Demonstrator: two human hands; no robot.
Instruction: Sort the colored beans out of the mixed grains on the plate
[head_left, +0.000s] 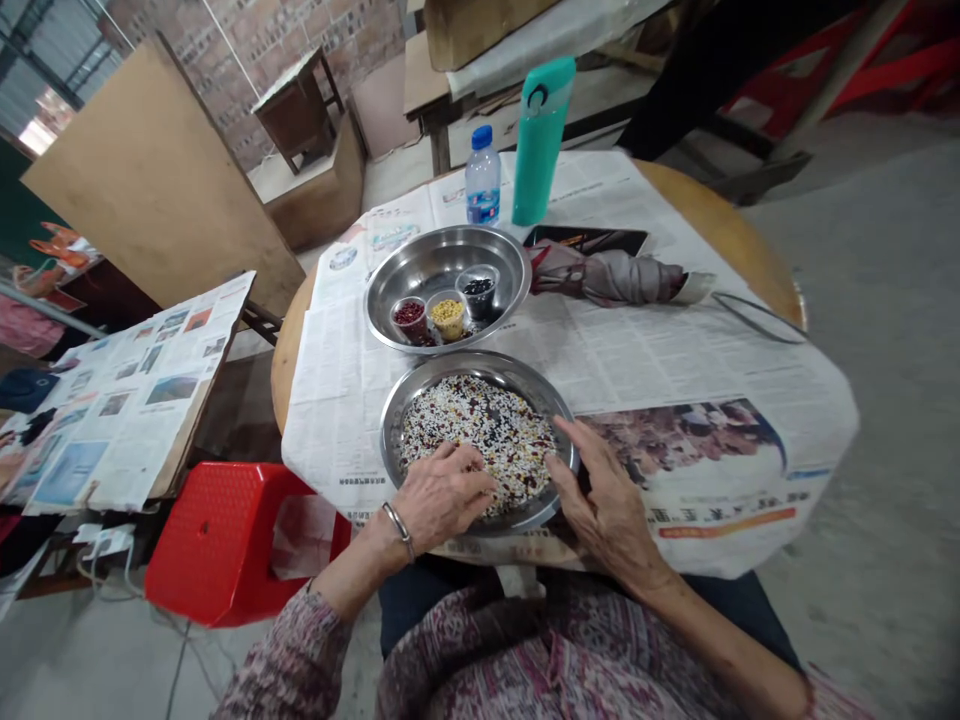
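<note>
A steel basin [388, 425] near me holds a mix of white, black, dark red and yellow grains and beans [480, 425]. My left hand [442, 497] is over its near left part, fingers curled together down at the grains; whatever is between the fingertips is hidden. At the right rim my right hand [604, 495] has its thumb and fingers apart, holding nothing. Just beyond, a second steel basin [420, 262] contains three clear plastic cups: one of dark red beans [409, 315], one of yellow beans [448, 318], one of black beans [478, 290]. Some loose beans lie beside the cups.
Newspaper [330, 400] covers the round table. Toward the back stand a water bottle [484, 180] and a teal flask [541, 145]. A dark flat device [589, 240] and a folded umbrella [626, 275] lie at right. A red stool [217, 540] is at lower left.
</note>
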